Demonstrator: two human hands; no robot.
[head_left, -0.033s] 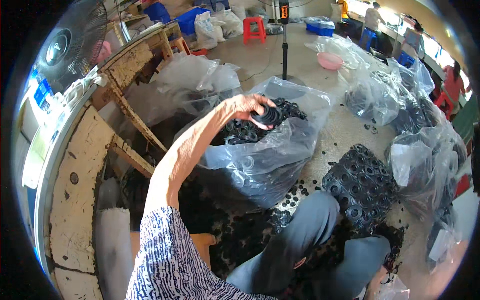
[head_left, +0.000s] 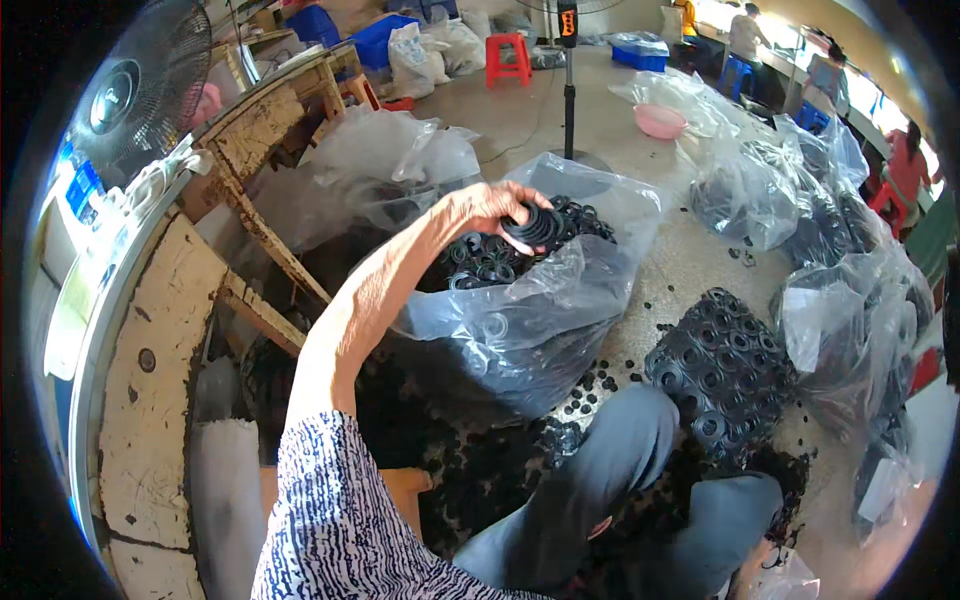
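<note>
Black rubber rings [head_left: 532, 226]: in the head view we note the left hand [head_left: 487, 208] clenched on a stack of them, held just over the open mouth of the clear plastic bag [head_left: 520, 320] full of the same rings. Against the earlier head frame, arm, stack and bag sit unchanged, so we judge the handful barely lifted. Right hand is out of view; a black tray [head_left: 720, 370] lies beside the knee.
</note>
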